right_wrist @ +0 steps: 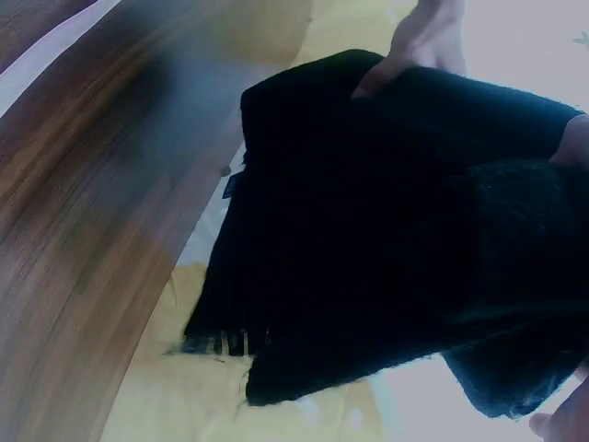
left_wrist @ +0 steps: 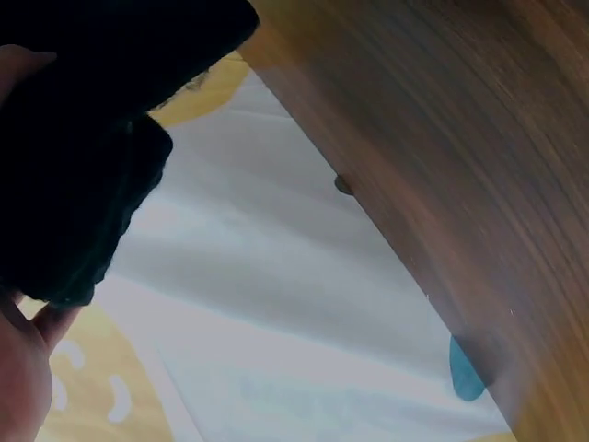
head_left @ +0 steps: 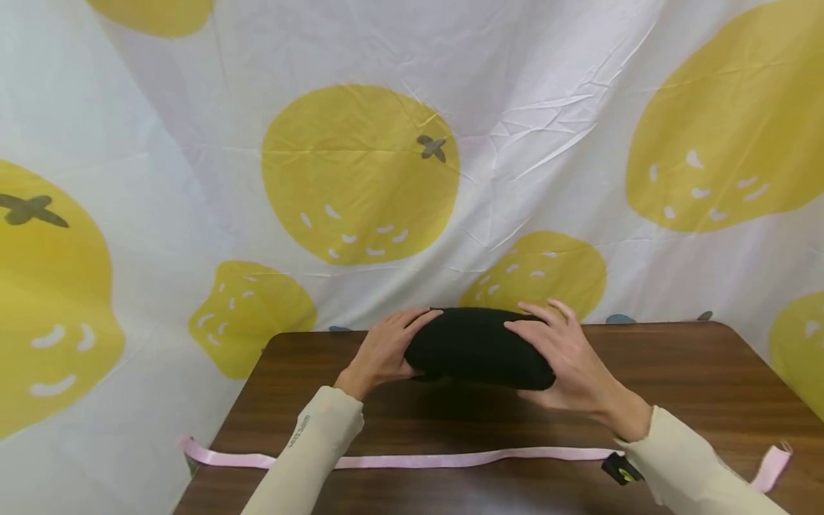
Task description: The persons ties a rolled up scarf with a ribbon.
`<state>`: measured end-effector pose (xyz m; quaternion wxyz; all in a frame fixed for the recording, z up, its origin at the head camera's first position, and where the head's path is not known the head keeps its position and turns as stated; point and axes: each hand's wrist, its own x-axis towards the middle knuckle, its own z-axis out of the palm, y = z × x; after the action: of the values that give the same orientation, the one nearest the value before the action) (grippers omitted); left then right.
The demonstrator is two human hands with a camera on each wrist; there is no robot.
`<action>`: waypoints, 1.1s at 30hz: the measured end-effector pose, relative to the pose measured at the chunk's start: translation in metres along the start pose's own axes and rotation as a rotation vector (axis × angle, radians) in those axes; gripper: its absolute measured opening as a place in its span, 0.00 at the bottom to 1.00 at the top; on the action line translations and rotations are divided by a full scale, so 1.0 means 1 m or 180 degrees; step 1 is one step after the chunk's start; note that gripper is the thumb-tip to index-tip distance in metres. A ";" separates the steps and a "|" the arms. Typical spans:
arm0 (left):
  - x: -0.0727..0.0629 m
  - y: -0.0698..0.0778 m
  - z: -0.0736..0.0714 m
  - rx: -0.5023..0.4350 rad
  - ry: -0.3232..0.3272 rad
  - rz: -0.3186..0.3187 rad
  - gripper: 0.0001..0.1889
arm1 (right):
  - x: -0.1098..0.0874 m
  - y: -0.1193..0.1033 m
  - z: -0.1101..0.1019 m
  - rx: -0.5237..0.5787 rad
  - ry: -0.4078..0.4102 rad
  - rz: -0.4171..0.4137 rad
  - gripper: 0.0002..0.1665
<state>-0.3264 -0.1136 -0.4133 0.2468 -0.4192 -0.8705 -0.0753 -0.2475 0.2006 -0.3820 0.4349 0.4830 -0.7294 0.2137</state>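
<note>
A folded black scarf (head_left: 476,348) is held up above the far part of the table, gripped at both ends. My left hand (head_left: 389,345) holds its left end, thumb on the near face. At the other end my right hand (head_left: 573,361) grips it, with the thumb across the top and some fingers raised behind. Seen in the right wrist view, the scarf (right_wrist: 368,212) hangs in several thick layers with a short fringe at a lower edge. In the left wrist view the dark folds (left_wrist: 74,166) cover most of the left fingers.
A pink ribbon (head_left: 450,460) lies across the brown wooden table (head_left: 386,493) near me, partly under my forearms. A small black piece with a yellow mark (head_left: 621,469) lies by my right sleeve. Behind the table hangs a white cloth (head_left: 515,179) printed with yellow fruit.
</note>
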 end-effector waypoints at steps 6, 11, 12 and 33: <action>0.006 0.004 0.001 -0.0045 0.0197 0.0096 0.49 | 0.004 -0.010 -0.008 0.0151 -0.0092 0.0091 0.38; 0.009 0.008 0.004 -0.0036 0.0184 0.0174 0.49 | 0.006 -0.024 -0.015 -0.0103 -0.0302 0.0015 0.38; 0.010 0.009 0.005 -0.0042 0.0173 0.0187 0.49 | 0.006 -0.028 -0.016 -0.0147 -0.0368 0.0016 0.38; 0.014 0.026 0.021 -0.0369 0.0194 0.0493 0.52 | 0.008 -0.091 -0.013 -0.0624 -0.0718 0.0060 0.38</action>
<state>-0.3213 -0.0797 -0.4263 0.2536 -0.4963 -0.8217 -0.1190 -0.1620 0.1658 -0.3778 0.3932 0.4523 -0.7955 0.0900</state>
